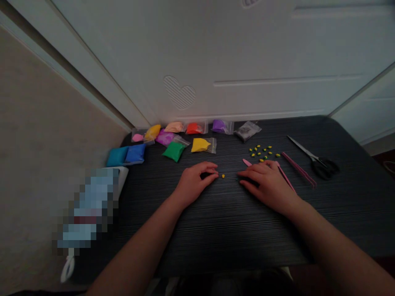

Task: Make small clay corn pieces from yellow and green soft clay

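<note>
My left hand (197, 181) rests on the dark table with thumb and fingertips drawn together in a pinch; whatever is between them is too small to name. Just right of those fingertips lies a tiny yellow clay ball (223, 176). On the ball's other side, my right hand (268, 183) has its fingertips and thumb close together, with a dark greenish speck at the tips that I cannot make out. Beyond the right hand sit several small yellow-and-green clay pieces (258, 153). A pink modelling tool (286, 177) lies partly under that hand, its pointed end showing past the fingers.
Pink tweezers (298, 169) and black-handled scissors (314, 158) lie at the right. Along the back are bags of coloured clay, including green (174, 151), yellow (200, 144), purple (219, 126) and blue (135, 153). A blurred packet (95, 197) lies at the left edge. A white panel (231, 61) rises behind.
</note>
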A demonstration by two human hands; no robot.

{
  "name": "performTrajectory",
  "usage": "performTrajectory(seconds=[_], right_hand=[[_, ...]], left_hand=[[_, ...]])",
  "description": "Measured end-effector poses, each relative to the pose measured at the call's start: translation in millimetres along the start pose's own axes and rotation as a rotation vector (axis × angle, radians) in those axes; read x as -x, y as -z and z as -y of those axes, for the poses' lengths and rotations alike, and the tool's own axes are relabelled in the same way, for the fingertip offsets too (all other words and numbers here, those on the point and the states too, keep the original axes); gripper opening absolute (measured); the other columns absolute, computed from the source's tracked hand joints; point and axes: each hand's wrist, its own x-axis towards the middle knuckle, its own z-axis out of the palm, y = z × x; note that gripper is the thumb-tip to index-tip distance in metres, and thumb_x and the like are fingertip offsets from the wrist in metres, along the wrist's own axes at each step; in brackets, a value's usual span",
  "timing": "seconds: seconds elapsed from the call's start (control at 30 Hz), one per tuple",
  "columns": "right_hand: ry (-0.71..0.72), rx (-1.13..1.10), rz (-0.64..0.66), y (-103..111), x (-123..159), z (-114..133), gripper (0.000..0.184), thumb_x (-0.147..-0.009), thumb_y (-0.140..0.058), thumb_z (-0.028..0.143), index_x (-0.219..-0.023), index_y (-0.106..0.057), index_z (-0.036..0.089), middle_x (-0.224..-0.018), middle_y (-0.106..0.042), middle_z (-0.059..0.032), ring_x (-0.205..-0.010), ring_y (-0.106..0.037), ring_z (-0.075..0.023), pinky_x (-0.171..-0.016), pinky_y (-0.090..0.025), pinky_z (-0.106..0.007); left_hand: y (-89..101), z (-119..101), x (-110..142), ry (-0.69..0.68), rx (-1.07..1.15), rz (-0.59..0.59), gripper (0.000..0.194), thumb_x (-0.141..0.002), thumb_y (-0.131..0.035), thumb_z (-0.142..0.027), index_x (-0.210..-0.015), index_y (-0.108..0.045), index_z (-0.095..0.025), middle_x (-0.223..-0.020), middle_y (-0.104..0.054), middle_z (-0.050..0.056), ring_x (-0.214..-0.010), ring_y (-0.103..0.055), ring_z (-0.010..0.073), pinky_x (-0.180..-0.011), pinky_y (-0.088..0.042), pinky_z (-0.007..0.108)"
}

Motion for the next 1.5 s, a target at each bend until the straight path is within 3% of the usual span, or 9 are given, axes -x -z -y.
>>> performTrajectory(seconds=[0.17,0.37,0.7,0.9,1.5], right_hand=[[0.0,-0.025,0.005,-4,-3,5,0.018,-0.08,-0.048,0.028,-0.095,-0.059,0.025,-0.09,-0.063,-0.0022,-0.092,-0.052,-0.0187,-0.083,-0.024,-0.037],[0.006,-0.037,-0.012,-6,-4,7,0.016,-0.08,-0.049,0.027,-0.092,-0.06,0.024,-0.087,-0.063,-0.002,-0.092,-0.052,-0.0183,-0.083,-0.024,-0.037],[0.021,-0.026,0.009,4,1,5,0.024,-0.08,-0.046,0.027,-0.1,-0.06,0.026,-0.086,-0.062,-0.0023,-0.087,-0.053,-0.0173,-0.082,-0.025,-0.037],[0.084,-0.033,0.068,6,3,7,0.023,-0.08,-0.046,0.028,-0.096,-0.063,0.027,-0.08,-0.062,-0.002,-0.081,-0.053,-0.016,-0.081,-0.025,-0.037],[0.084,-0.021,0.154,10,5,14,0.027,-0.082,-0.041,0.033,-0.102,-0.059,0.027,-0.081,-0.059,-0.0021,-0.083,-0.049,-0.0171,-0.083,-0.024,-0.039]], left_hand=[[1.1,-2,0,-0.047,-0.08,0.005,0.019,-0.076,-0.052,-0.036,-0.079,-0.063,-0.021,-0.082,-0.064,0.0,-0.079,-0.058,0.0147,-0.073,-0.043,0.026],[0.7,-3,-1,-0.115,-0.212,-0.037,0.018,-0.073,-0.056,-0.037,-0.071,-0.059,-0.02,-0.073,-0.059,0.0,-0.073,-0.053,0.0145,-0.067,-0.04,0.026],[2.5,-4,0,-0.111,-0.176,-0.011,0.017,-0.078,-0.05,-0.033,-0.079,-0.063,-0.022,-0.079,-0.063,-0.001,-0.077,-0.055,0.0144,-0.073,-0.041,0.026],[2.2,-5,0,-0.088,-0.186,0.0,0.019,-0.077,-0.05,-0.035,-0.077,-0.063,-0.021,-0.078,-0.064,0.0,-0.076,-0.056,0.0151,-0.074,-0.041,0.028],[3.1,-2,-1,-0.084,-0.163,-0.028,0.023,-0.077,-0.049,-0.04,-0.072,-0.061,-0.02,-0.073,-0.06,-0.001,-0.071,-0.055,0.0133,-0.068,-0.04,0.025]])
